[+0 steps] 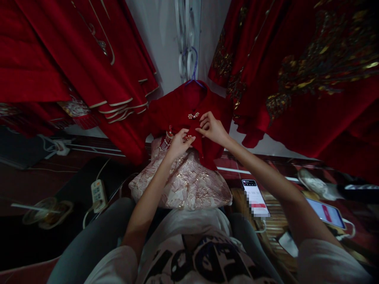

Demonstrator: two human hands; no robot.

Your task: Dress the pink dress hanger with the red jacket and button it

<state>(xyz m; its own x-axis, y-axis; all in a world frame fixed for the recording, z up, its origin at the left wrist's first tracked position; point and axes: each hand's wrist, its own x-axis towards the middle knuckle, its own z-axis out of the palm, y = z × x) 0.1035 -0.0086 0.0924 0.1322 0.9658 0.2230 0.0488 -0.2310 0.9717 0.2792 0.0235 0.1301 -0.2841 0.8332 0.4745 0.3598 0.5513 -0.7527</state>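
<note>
A small red jacket (177, 108) hangs on a blue hanger (194, 71) in front of me, over a pale pink and gold skirt (189, 183). A pearl clasp (193, 115) sits near its collar and a beaded tassel (166, 140) hangs at its left. My left hand (179, 142) pinches the jacket's front edge at a lower clasp, fingers closed. My right hand (211, 128) pinches the opposite edge of the jacket beside it, fingers curled on the cloth.
Large red embroidered garments hang at the left (74, 59) and right (310, 71). A power strip (98, 192) and a plastic cup (47, 213) lie on the floor at left. Two lit phones (255, 199) (325, 213) lie at right, near a white shoe (315, 183).
</note>
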